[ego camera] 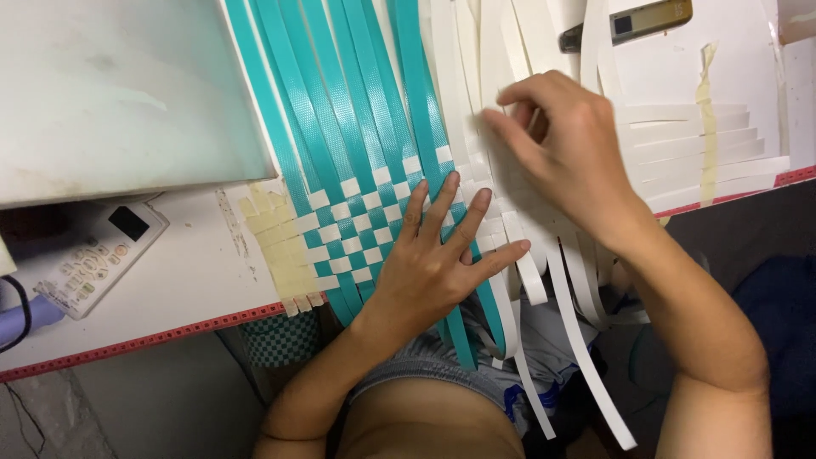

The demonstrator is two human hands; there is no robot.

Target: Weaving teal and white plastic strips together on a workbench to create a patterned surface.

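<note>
Bare forearms rise from the bottom edge, and the left hand lies flat with its fingers spread, pressing down on a woven patch of glossy teal and white plastic strips crossed into a checkerboard. That patch sits on a white table near its front edge, which is trimmed with a red band. Long teal strips fan upward from the weave, ribbed and shiny, while flat white strips hang loose over the table edge toward the person's lap. Just beyond the left hand, the right hand is curled with its fingertips pinched on one of the white strips where it meets the weave. More white strips lie in parallel to the right, crossed by a length of yellowish tape. A calculator-like device with small buttons rests at the left, beside a pale smooth board.
</note>
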